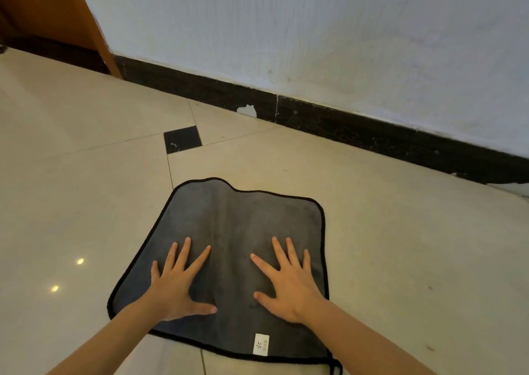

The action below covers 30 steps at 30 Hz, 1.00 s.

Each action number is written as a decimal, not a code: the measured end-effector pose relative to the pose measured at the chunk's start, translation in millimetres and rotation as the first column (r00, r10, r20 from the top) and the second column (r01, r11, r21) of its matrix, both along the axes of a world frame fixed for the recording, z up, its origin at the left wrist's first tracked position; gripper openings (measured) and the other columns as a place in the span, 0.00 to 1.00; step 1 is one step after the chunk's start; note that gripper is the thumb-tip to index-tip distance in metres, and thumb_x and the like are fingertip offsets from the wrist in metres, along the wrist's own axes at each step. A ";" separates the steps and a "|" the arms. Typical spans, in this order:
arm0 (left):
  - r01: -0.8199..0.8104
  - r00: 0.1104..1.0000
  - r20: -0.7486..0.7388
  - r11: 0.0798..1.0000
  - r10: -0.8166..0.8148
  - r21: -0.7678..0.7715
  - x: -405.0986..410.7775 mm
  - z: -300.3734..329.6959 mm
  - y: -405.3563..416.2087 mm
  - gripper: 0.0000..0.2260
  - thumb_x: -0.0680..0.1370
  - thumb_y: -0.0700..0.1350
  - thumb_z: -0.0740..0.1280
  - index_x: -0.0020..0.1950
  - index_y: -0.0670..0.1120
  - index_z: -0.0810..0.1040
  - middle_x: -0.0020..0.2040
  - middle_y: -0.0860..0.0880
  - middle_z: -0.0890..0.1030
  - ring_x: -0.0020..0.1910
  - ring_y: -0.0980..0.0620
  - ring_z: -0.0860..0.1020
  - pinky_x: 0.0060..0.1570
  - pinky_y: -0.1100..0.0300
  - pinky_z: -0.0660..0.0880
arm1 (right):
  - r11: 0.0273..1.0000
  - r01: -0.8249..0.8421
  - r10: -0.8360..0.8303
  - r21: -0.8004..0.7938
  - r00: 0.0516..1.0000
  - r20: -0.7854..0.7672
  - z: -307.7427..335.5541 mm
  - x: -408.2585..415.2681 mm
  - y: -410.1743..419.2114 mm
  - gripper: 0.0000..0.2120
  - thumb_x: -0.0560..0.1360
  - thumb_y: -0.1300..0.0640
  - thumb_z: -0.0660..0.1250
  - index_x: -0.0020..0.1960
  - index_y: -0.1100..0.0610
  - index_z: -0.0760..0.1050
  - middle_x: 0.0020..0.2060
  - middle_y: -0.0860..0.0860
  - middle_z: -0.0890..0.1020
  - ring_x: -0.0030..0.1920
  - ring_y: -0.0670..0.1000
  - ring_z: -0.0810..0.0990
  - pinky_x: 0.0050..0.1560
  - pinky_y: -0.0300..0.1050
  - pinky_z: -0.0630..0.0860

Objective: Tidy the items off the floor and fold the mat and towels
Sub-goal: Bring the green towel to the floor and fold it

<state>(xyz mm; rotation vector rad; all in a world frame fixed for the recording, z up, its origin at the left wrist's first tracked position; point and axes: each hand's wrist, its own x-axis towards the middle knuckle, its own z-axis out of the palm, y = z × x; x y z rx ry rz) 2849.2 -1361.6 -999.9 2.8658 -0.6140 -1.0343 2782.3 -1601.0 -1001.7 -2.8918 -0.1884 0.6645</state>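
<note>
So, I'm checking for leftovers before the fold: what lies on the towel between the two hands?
In the head view, only bare grey towel lies between the left hand and right hand; nothing sits there. Both press flat, fingers spread.

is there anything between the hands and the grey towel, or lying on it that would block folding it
Nothing visible. The left hand and right hand press flat, fingers spread, directly on the grey towel, which lies open on the tiled floor with only its white label on it.

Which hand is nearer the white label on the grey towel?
Right. The right hand lies flat just above the white label; the left hand lies farther off, up-left of it.
</note>
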 end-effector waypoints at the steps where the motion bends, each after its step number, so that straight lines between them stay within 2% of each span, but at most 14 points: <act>1: 0.016 1.000 -0.012 1.000 -0.016 0.006 -8.6 0.3 -0.1 0.61 0.43 0.84 0.45 0.64 0.56 0.21 0.71 0.49 0.24 0.70 0.45 0.26 0.68 0.35 0.40 | 0.999 -0.034 0.035 0.015 0.999 -0.002 1.1 -7.9 2.2 0.34 0.76 0.34 0.54 0.74 0.36 0.38 0.74 0.52 0.31 0.72 0.59 0.28 0.68 0.64 0.30; 5: 0.070 0.997 0.036 0.997 -0.069 -0.017 -52.8 -2.8 6.7 0.59 0.50 0.83 0.49 0.66 0.55 0.23 0.67 0.52 0.21 0.70 0.46 0.30 0.68 0.32 0.46 | 0.980 -0.188 0.189 0.065 0.982 -0.021 8.3 -40.6 12.8 0.35 0.75 0.35 0.55 0.74 0.36 0.39 0.70 0.51 0.27 0.68 0.58 0.24 0.66 0.66 0.28; 7: 0.111 0.976 0.187 0.993 -0.115 0.034 -78.1 -11.3 14.4 0.54 0.59 0.81 0.48 0.75 0.54 0.35 0.75 0.47 0.33 0.75 0.40 0.51 0.53 0.32 0.69 | 0.963 -0.250 0.252 0.100 0.968 -0.013 5.9 -58.1 19.0 0.37 0.76 0.37 0.57 0.72 0.36 0.33 0.68 0.53 0.27 0.64 0.59 0.21 0.64 0.65 0.27; 8: 0.077 0.964 0.254 0.997 -0.081 0.026 -90.1 -20.8 18.5 0.50 0.61 0.77 0.50 0.77 0.54 0.43 0.78 0.47 0.44 0.74 0.40 0.55 0.46 0.37 0.74 | 0.952 -0.299 0.298 0.073 0.954 0.028 3.6 -66.8 22.5 0.39 0.75 0.36 0.57 0.69 0.35 0.29 0.70 0.55 0.30 0.66 0.61 0.23 0.65 0.67 0.32; 10: 0.062 0.956 0.288 0.998 -0.056 -0.012 -114.8 -38.2 23.9 0.44 0.62 0.69 0.53 0.77 0.58 0.49 0.75 0.50 0.59 0.76 0.47 0.46 0.57 0.35 0.66 | 0.935 -0.356 0.353 0.006 0.930 0.098 -6.1 -86.6 26.1 0.42 0.71 0.32 0.55 0.71 0.39 0.29 0.75 0.59 0.52 0.74 0.61 0.50 0.63 0.69 0.61; 11: 0.088 0.956 0.286 0.995 -0.070 -0.051 -125.2 -42.0 24.3 0.41 0.64 0.68 0.55 0.76 0.60 0.51 0.75 0.52 0.59 0.76 0.51 0.42 0.67 0.38 0.53 | 0.953 -0.304 0.303 0.000 0.950 0.076 -10.0 -93.0 26.1 0.43 0.68 0.31 0.52 0.73 0.43 0.32 0.71 0.55 0.61 0.71 0.57 0.64 0.57 0.62 0.73; 12: 0.104 0.954 0.291 0.990 -0.071 -0.097 -135.0 -40.7 22.8 0.39 0.65 0.68 0.57 0.75 0.63 0.52 0.77 0.54 0.55 0.76 0.53 0.41 0.70 0.46 0.41 | 0.963 -0.270 0.270 -0.017 0.954 0.130 -17.8 -99.6 29.7 0.42 0.68 0.32 0.49 0.75 0.45 0.34 0.68 0.51 0.65 0.68 0.53 0.70 0.52 0.58 0.76; 16: 0.032 0.964 0.264 0.984 0.016 -0.176 -157.1 -39.7 15.0 0.37 0.67 0.75 0.53 0.74 0.65 0.50 0.76 0.56 0.49 0.75 0.56 0.40 0.70 0.52 0.34 | 0.930 -0.349 0.363 -0.112 0.918 0.159 -35.2 -115.1 36.4 0.30 0.75 0.35 0.40 0.76 0.40 0.46 0.68 0.46 0.66 0.71 0.57 0.59 0.52 0.56 0.78; 18: 0.027 0.960 0.281 0.993 0.007 -0.116 -151.3 -45.7 19.2 0.42 0.63 0.76 0.55 0.75 0.64 0.49 0.75 0.55 0.52 0.76 0.54 0.40 0.70 0.50 0.36 | 0.932 -0.349 0.358 -0.095 0.929 0.098 -32.6 -110.5 35.1 0.31 0.73 0.35 0.43 0.75 0.39 0.47 0.67 0.47 0.67 0.69 0.55 0.64 0.51 0.56 0.78; 20: 0.033 0.963 0.270 0.998 -0.016 -0.057 -135.7 -35.1 16.8 0.44 0.62 0.75 0.53 0.76 0.61 0.48 0.77 0.52 0.50 0.76 0.50 0.43 0.68 0.38 0.51 | 0.911 -0.407 0.411 -0.069 0.910 0.061 -17.7 -97.8 33.0 0.28 0.72 0.37 0.47 0.72 0.37 0.55 0.70 0.52 0.67 0.71 0.57 0.63 0.56 0.62 0.75; 22: 0.035 0.981 0.189 0.999 -0.032 -0.011 -114.5 -19.3 11.7 0.49 0.56 0.79 0.52 0.73 0.66 0.37 0.76 0.48 0.34 0.76 0.47 0.42 0.62 0.34 0.62 | 0.877 -0.479 0.475 0.027 0.875 0.092 -9.3 -83.3 30.8 0.28 0.76 0.40 0.54 0.74 0.38 0.51 0.76 0.55 0.51 0.73 0.59 0.41 0.67 0.72 0.48; 24: 0.002 0.999 0.055 0.998 0.001 -0.060 -95.9 -7.0 3.6 0.54 0.50 0.83 0.50 0.65 0.66 0.24 0.67 0.52 0.21 0.71 0.49 0.29 0.70 0.37 0.45 | 0.906 -0.404 0.407 0.130 0.913 0.001 0.2 -67.2 24.1 0.34 0.75 0.38 0.58 0.75 0.38 0.43 0.76 0.52 0.36 0.69 0.56 0.27 0.65 0.65 0.29; 26: 0.013 0.999 0.048 0.997 -0.009 -0.076 -78.2 -3.0 -4.0 0.55 0.51 0.83 0.50 0.64 0.62 0.21 0.68 0.52 0.22 0.68 0.50 0.25 0.70 0.40 0.37 | 0.927 -0.359 0.358 0.112 0.933 0.029 4.0 -50.2 16.6 0.36 0.74 0.35 0.56 0.75 0.38 0.41 0.75 0.52 0.35 0.68 0.55 0.25 0.67 0.65 0.29; 30: 0.049 0.997 0.056 0.993 -0.043 -0.107 -34.4 -3.4 -19.5 0.57 0.46 0.84 0.45 0.64 0.61 0.21 0.73 0.48 0.27 0.69 0.48 0.26 0.68 0.37 0.35 | 0.961 -0.275 0.273 0.034 0.961 0.051 -1.6 -16.9 5.8 0.37 0.73 0.32 0.55 0.74 0.37 0.39 0.75 0.50 0.35 0.73 0.56 0.31 0.70 0.67 0.36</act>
